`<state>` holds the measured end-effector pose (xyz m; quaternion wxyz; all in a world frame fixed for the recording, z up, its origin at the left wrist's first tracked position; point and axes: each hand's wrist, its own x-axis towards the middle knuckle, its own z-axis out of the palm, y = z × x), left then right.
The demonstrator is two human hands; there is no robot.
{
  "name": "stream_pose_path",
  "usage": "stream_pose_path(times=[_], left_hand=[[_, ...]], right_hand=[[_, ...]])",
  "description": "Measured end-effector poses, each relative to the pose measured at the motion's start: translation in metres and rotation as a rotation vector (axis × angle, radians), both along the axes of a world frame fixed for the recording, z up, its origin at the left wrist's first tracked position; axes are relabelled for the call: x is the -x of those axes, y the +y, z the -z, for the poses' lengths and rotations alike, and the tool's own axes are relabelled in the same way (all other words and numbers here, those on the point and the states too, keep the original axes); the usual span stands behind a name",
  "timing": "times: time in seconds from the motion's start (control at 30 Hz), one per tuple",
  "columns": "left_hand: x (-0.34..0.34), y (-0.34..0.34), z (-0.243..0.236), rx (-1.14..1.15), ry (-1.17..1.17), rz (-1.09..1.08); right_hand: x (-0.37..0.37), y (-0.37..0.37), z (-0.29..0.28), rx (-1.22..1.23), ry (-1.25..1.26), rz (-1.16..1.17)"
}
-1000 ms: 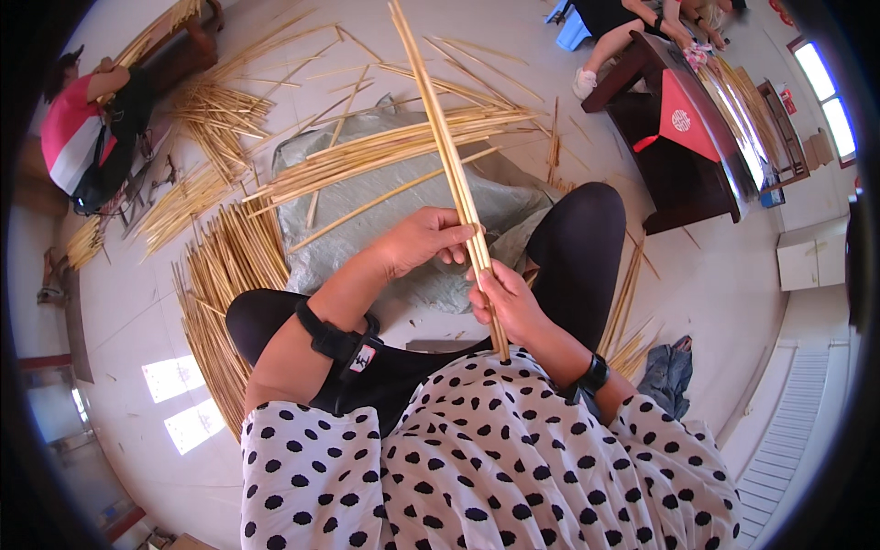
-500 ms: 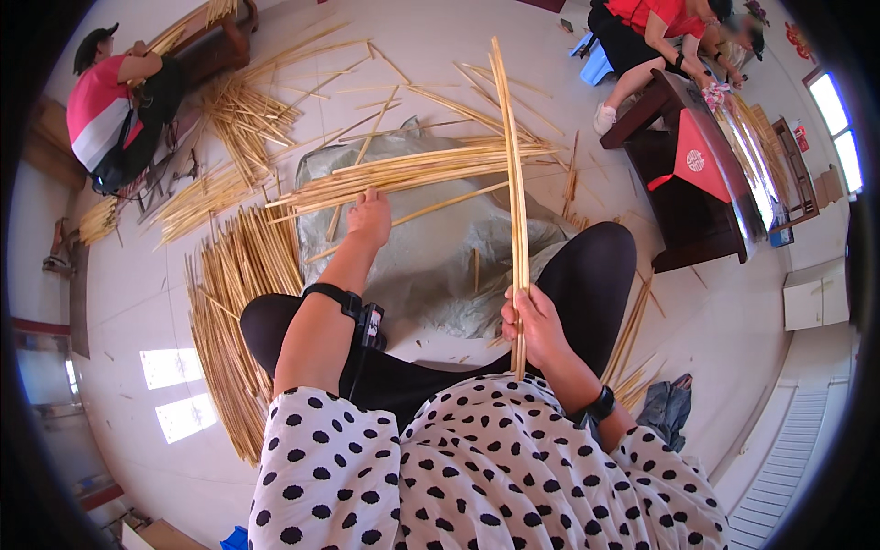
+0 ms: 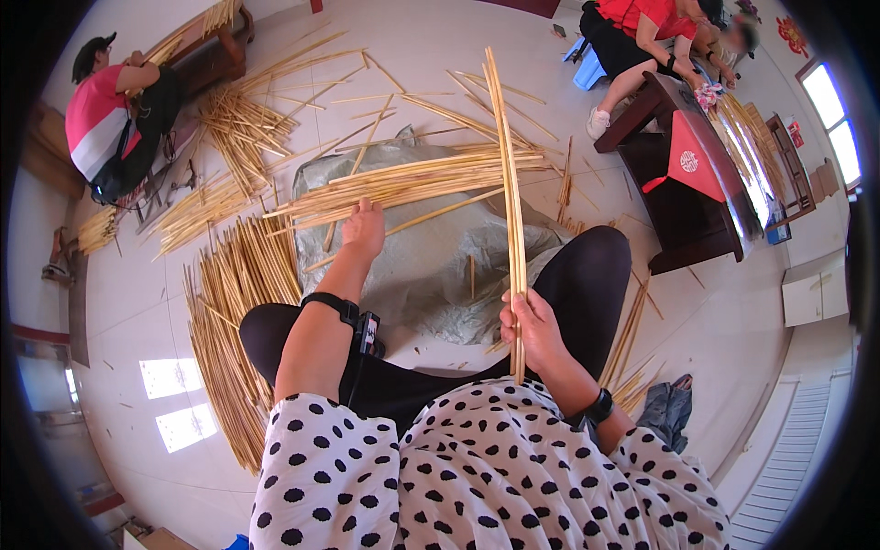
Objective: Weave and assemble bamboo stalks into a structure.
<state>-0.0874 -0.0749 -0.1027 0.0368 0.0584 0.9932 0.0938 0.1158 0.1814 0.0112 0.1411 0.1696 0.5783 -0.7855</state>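
My right hand [image 3: 534,328] is wrapped round the lower end of a few long, thin yellowish sticks [image 3: 510,192]. They stand up almost straight away from me, and their far ends fan apart slightly. At the near edge of a loose pile of similar sticks [image 3: 431,177] is my left hand [image 3: 364,229], its fingers bent and closed on a stick there. The fingertips are partly lost among the sticks. Under the pile, a bulky bundle covered in grey-green plastic sheeting [image 3: 417,266] lies in front of my legs.
A large heap of sticks [image 3: 240,339] lies left of my knee, with more scattered sticks [image 3: 243,128] beyond. One person [image 3: 101,119] crouches far left. Other people [image 3: 642,37] work at a dark wooden table [image 3: 683,183] at right. A dark cloth [image 3: 666,411] lies right.
The view has shifted slightly. My left hand stays at the pile's near edge, and my right hand keeps its hold on the upright sticks, whose tops lean a little further left.
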Motion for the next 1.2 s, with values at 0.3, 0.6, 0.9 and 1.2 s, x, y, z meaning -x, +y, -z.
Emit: stream_pose_path(times=[0.3, 0.6, 0.9, 1.2], left_hand=[[0.003, 0.000, 0.003, 0.043, -0.001, 0.019], [0.006, -0.004, 0.004, 0.050, -0.003, 0.009], [0.005, -0.004, -0.002, 0.036, -0.052, -0.034], [0.008, -0.006, -0.001, 0.125, -0.112, -0.035]], right_hand=[[0.001, -0.001, 0.000, 0.003, -0.005, -0.004], [0.001, -0.001, -0.001, 0.000, -0.003, -0.014], [0.001, 0.002, -0.001, -0.014, -0.007, -0.001], [0.000, 0.001, -0.002, -0.047, -0.008, 0.005]])
